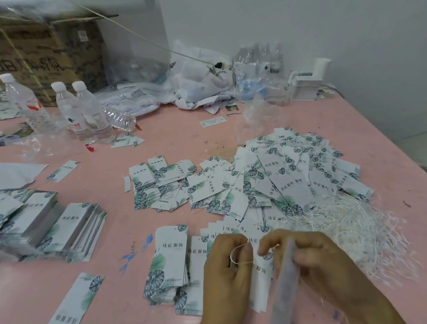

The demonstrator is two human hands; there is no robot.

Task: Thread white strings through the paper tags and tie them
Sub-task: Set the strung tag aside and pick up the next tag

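Both hands are working close together at the near edge of the pink table (158,129): the left hand (226,270) is pinching a loop of white string (235,254) between curled fingers, while the right hand (315,262) is gripping a blurred paper tag (285,280) held upright between fingers and thumb. Beneath them, a fanned row of tags (234,227) is lying on the table, with a short stack (171,262) just left. Right of the hands, a tangle of loose strings (355,232) is spreading out, touching a large heap of tags (292,168) farther back. Neat bundles (72,229) are sitting at left, and water bottles (82,110) are standing far left before a cardboard box (41,54).
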